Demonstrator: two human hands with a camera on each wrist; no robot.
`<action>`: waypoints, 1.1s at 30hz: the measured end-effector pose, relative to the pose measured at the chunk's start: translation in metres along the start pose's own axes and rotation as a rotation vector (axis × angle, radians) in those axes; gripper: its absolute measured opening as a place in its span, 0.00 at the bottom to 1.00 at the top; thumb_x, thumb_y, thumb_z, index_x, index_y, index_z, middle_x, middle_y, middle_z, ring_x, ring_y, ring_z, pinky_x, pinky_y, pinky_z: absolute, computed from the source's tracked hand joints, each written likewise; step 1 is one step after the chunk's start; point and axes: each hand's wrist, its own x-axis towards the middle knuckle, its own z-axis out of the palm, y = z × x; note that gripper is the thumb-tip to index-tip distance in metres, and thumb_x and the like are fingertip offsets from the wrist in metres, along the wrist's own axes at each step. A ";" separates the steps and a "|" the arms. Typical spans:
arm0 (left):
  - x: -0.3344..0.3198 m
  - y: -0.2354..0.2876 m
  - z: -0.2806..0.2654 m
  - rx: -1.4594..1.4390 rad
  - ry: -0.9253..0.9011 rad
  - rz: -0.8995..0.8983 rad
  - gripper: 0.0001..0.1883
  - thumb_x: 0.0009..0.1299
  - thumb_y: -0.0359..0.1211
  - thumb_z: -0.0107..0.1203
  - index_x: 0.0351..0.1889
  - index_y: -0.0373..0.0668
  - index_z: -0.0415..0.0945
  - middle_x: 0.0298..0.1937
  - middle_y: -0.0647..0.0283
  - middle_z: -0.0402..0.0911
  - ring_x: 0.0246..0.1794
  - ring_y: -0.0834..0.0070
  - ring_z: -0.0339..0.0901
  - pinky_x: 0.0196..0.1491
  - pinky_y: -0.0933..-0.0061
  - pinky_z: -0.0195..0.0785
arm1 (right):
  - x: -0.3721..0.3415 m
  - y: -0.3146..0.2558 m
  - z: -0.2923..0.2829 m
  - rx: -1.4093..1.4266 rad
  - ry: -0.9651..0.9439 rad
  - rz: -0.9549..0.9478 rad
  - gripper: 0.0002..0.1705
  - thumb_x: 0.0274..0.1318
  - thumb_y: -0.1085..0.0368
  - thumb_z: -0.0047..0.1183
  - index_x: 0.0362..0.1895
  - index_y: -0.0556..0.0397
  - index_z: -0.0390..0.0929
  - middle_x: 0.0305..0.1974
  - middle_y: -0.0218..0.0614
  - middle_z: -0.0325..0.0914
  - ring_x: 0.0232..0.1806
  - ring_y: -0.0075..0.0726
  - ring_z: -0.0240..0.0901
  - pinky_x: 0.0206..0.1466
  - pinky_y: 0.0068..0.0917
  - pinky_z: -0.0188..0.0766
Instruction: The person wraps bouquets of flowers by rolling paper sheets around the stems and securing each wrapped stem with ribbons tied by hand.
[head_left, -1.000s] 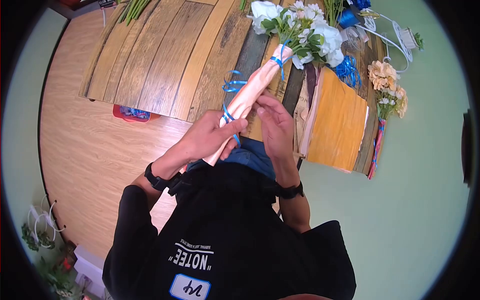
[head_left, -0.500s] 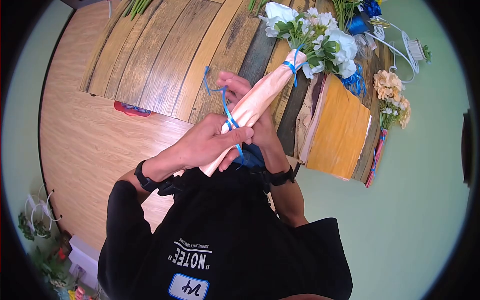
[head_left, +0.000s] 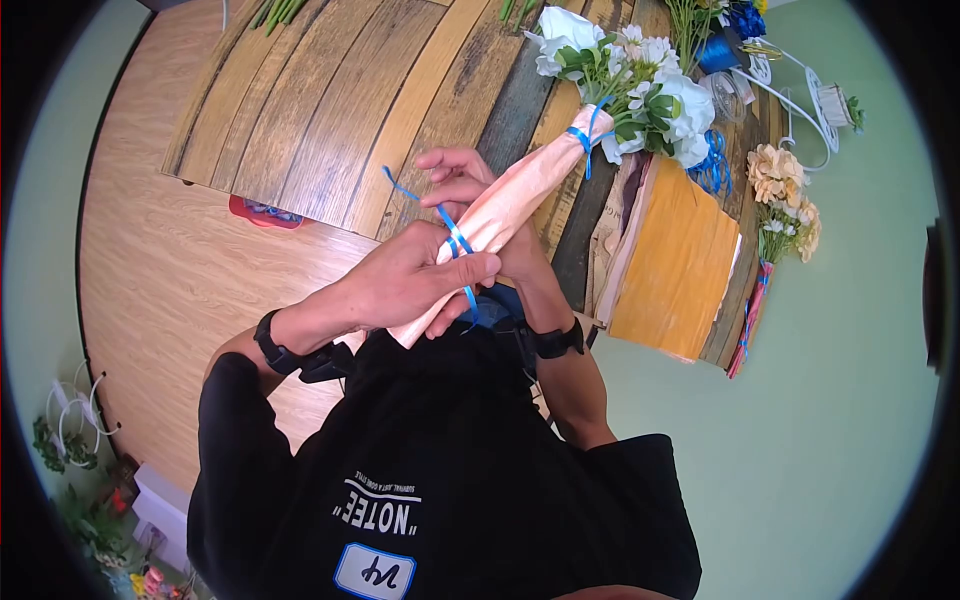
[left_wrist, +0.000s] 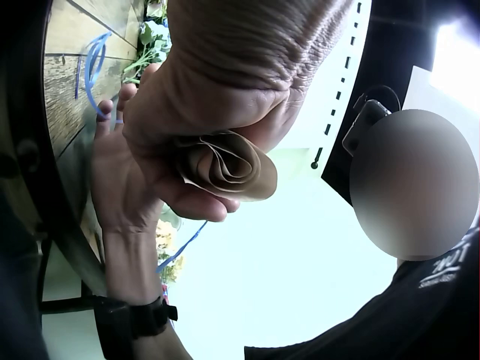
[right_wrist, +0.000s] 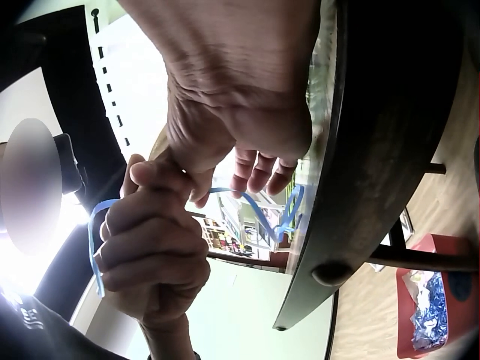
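In the head view, a bouquet of white flowers (head_left: 688, 108) is wrapped in pale pink paper (head_left: 530, 185) and slants across the front of the table. My left hand (head_left: 410, 275) grips the lower part of the wrap, thumb across its front; the rolled paper end (left_wrist: 232, 169) pokes out of the fist. Blue ribbon (head_left: 458, 240) crosses the wrap beside the thumb, and another blue tie (head_left: 578, 135) circles its neck. Behind the wrap, my right hand (head_left: 462, 180) reaches past its left side with loosely bent fingers. The ribbon's loose end (right_wrist: 262, 217) passes right at those fingertips.
A stack of orange paper (head_left: 675, 265) lies at the table's right, with a peach-flower bouquet (head_left: 778, 175) beyond. A blue ribbon spool (head_left: 718, 52) and white cable (head_left: 790, 95) stand at the back right. Below the table edge is a red bin (right_wrist: 409, 307) with blue shreds.
My right hand has gone from the wrap's right side to behind it, fingers now showing at the left. The ribbon's loose end has shifted left and down. My left hand keeps its grip.
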 end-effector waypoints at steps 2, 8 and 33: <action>0.000 0.000 -0.001 0.031 0.000 0.006 0.21 0.79 0.48 0.52 0.37 0.37 0.79 0.14 0.69 0.73 0.11 0.81 0.73 0.15 0.79 0.62 | -0.003 0.000 0.000 -0.111 -0.025 -0.059 0.17 0.52 0.66 0.63 0.49 0.52 0.85 0.62 0.40 0.70 0.48 0.28 0.71 0.53 0.26 0.71; -0.002 0.004 -0.008 0.089 0.030 -0.022 0.21 0.79 0.47 0.53 0.36 0.37 0.79 0.14 0.68 0.74 0.11 0.81 0.73 0.15 0.79 0.63 | -0.014 -0.012 0.008 0.172 0.160 0.213 0.20 0.47 0.63 0.70 0.45 0.58 0.84 0.55 0.44 0.78 0.54 0.36 0.75 0.56 0.35 0.74; 0.004 0.015 -0.028 0.271 0.104 -0.037 0.19 0.79 0.43 0.53 0.39 0.33 0.75 0.17 0.67 0.75 0.14 0.81 0.74 0.19 0.78 0.67 | -0.053 -0.045 0.021 -0.109 0.237 0.364 0.08 0.63 0.66 0.63 0.37 0.59 0.87 0.30 0.35 0.83 0.34 0.26 0.75 0.41 0.25 0.72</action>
